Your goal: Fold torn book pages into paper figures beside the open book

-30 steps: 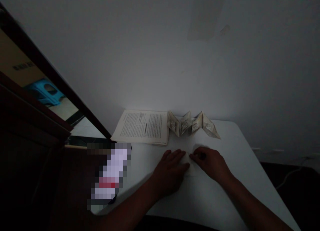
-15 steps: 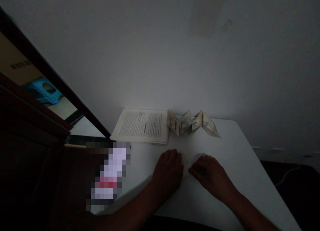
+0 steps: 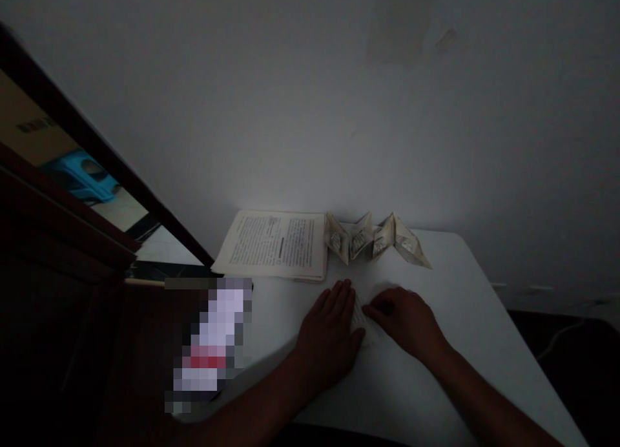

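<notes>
A small piece of printed paper point(image 3: 360, 319) lies on the white table, mostly hidden under my hands. My left hand point(image 3: 328, 334) rests flat on it, fingers stretched forward and thumb out to the side. At the paper's right edge, my right hand point(image 3: 409, 318) is closed in a pinch, thumb and forefinger together on the paper. Just beyond my hands stand several folded paper shapes point(image 3: 361, 235) in a row, made from printed pages and opened like little boats.
A stack of loose printed pages point(image 3: 271, 247) lies at the back left of the table point(image 3: 436, 247), against the wall. A blurred-out phone-like object point(image 3: 213, 334) is at the left edge. Beyond a dark frame, a blue plastic stool point(image 3: 84, 176) shows at far left.
My left hand has flattened, its fingers stretching out over the paper. My right hand has shifted slightly forward along the paper's edge, still pinching.
</notes>
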Tool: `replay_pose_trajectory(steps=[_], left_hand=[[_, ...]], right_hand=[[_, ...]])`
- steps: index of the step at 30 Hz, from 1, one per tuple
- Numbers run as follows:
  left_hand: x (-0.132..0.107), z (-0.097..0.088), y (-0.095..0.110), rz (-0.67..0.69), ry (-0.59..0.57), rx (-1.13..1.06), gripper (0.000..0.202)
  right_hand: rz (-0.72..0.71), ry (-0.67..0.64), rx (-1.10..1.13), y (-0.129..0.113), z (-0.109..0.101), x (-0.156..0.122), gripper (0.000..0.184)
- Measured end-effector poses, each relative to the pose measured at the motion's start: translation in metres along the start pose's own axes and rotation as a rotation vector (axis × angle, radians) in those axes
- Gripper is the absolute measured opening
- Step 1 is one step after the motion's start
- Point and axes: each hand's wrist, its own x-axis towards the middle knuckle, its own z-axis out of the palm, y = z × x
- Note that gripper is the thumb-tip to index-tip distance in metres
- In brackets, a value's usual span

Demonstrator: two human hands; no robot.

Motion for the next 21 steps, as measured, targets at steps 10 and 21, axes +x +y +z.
replay_pose_trajectory(steps=[10, 21], left_hand=[[0.000, 0.000, 0.000, -0.011, 0.010, 0.005, 0.060], [-0.006, -0.026, -0.012, -0.069, 0.159, -0.188, 0.039]], right_hand=[[0.160, 0.037, -0.068, -0.009, 0.003, 0.029, 0.032], [-0.295, 0.109, 0.228, 0.003, -0.012, -0.026, 0.015]])
